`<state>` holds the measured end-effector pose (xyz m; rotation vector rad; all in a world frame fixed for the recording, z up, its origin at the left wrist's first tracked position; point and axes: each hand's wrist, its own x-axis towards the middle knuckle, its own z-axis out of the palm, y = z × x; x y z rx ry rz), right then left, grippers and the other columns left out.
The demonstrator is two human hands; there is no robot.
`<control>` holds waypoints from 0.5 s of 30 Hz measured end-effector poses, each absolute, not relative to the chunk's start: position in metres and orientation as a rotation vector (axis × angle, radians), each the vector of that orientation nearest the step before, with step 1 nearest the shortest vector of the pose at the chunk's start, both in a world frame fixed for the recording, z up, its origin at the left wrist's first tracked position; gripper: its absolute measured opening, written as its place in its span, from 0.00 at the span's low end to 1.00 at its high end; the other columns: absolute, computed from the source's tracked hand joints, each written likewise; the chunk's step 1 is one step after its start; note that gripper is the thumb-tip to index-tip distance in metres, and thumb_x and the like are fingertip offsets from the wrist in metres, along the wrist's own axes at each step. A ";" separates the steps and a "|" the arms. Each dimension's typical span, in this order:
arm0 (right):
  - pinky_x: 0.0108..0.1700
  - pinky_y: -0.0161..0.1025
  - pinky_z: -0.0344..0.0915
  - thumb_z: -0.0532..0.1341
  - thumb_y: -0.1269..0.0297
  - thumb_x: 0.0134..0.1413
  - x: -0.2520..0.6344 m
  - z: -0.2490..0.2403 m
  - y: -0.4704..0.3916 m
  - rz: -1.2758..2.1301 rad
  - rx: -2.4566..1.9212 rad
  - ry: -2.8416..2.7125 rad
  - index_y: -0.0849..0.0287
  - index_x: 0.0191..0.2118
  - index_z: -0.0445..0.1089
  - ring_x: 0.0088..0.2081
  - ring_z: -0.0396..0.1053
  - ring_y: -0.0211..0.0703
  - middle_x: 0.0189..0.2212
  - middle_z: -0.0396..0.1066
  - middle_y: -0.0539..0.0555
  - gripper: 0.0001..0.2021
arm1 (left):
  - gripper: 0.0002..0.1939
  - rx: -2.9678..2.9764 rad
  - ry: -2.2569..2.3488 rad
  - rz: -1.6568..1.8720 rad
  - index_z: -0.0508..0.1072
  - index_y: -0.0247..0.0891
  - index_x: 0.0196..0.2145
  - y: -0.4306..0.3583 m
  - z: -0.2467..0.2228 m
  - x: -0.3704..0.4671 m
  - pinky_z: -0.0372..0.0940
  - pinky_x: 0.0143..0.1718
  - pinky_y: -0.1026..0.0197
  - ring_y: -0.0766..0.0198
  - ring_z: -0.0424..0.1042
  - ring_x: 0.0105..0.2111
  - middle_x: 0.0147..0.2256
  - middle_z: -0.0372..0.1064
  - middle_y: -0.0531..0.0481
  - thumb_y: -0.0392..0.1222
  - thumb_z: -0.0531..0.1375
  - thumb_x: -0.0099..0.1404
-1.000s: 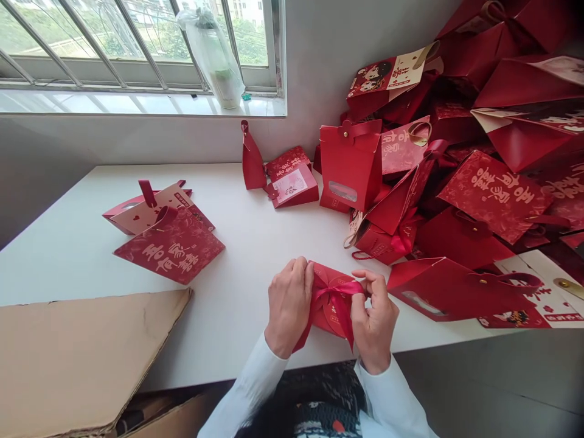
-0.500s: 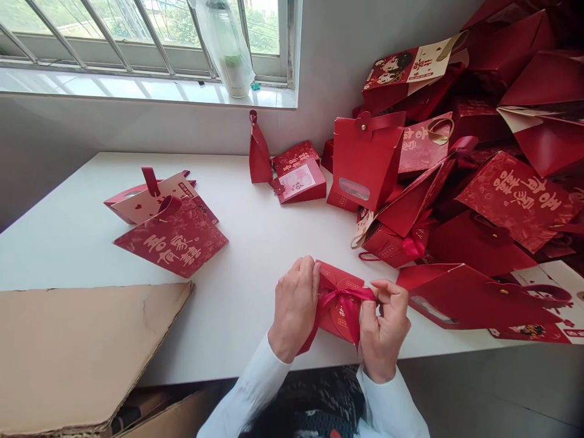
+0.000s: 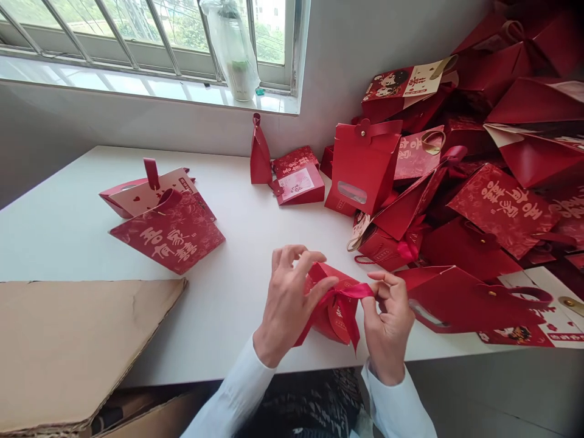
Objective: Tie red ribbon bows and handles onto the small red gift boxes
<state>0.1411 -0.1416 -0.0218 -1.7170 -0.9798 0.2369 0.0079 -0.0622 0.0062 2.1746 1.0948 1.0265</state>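
Note:
A small red gift box (image 3: 331, 322) with a glossy red ribbon (image 3: 351, 291) tied in a bow lies near the table's front edge. Around its left and far side curls my left hand (image 3: 289, 298), the thumb over the top beside the bow and the fingers arched at the far corner. Part of the box is hidden by that hand. With thumb and fingertips, my right hand (image 3: 390, 316) pinches the bow's right loop. One ribbon tail hangs down the box's near side, and another runs out under the left hand.
Many red gift boxes (image 3: 506, 207) are heaped at the right, one (image 3: 465, 298) close to my right hand. Two folded boxes (image 3: 176, 237) stand at the left. A cardboard carton (image 3: 82, 340) covers the front left. A wrapped bottle (image 3: 239, 67) stands on the windowsill.
My left hand has lifted its fingers from the box's side and spread them, bringing the thumb over the top. My right hand keeps its pinch on the ribbon. The view has shifted slightly.

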 end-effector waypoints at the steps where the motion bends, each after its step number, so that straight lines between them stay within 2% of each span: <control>1: 0.31 0.31 0.61 0.56 0.69 0.54 0.143 -0.021 -0.141 0.236 -1.709 -0.999 0.54 0.44 0.63 0.28 0.66 0.36 0.25 0.66 0.46 0.11 | 0.08 2.224 1.027 1.008 0.69 0.43 0.41 -0.063 0.007 0.008 0.59 0.47 0.56 0.57 0.56 0.47 0.44 0.61 0.47 0.47 0.58 0.65; 4: 0.33 0.33 0.62 0.55 0.69 0.54 0.146 -0.022 -0.138 0.248 -1.683 -1.039 0.55 0.44 0.64 0.28 0.65 0.36 0.26 0.66 0.46 0.11 | 0.05 2.279 0.914 0.897 0.72 0.44 0.35 -0.066 0.008 0.011 0.57 0.51 0.53 0.55 0.53 0.49 0.44 0.61 0.48 0.46 0.59 0.64; 7: 0.33 0.34 0.61 0.55 0.69 0.53 0.148 -0.022 -0.137 0.292 -1.659 -1.051 0.56 0.45 0.64 0.28 0.64 0.37 0.26 0.64 0.46 0.12 | 0.07 2.241 0.942 0.830 0.71 0.41 0.32 -0.068 0.005 0.013 0.57 0.52 0.51 0.55 0.53 0.48 0.41 0.64 0.48 0.45 0.58 0.65; 11: 0.31 0.34 0.60 0.55 0.69 0.52 0.150 -0.021 -0.133 0.394 -1.630 -1.036 0.56 0.46 0.63 0.28 0.64 0.38 0.25 0.64 0.46 0.14 | 0.07 2.188 0.929 0.784 0.70 0.41 0.30 -0.067 0.003 0.011 0.58 0.50 0.53 0.56 0.55 0.46 0.41 0.64 0.49 0.43 0.58 0.65; 15: 0.31 0.34 0.59 0.55 0.70 0.52 0.152 -0.019 -0.130 0.480 -1.615 -1.003 0.55 0.47 0.62 0.28 0.64 0.38 0.25 0.64 0.46 0.15 | 0.06 2.202 0.928 0.677 0.70 0.41 0.30 -0.065 0.004 0.010 0.56 0.50 0.49 0.54 0.54 0.49 0.45 0.63 0.50 0.41 0.57 0.65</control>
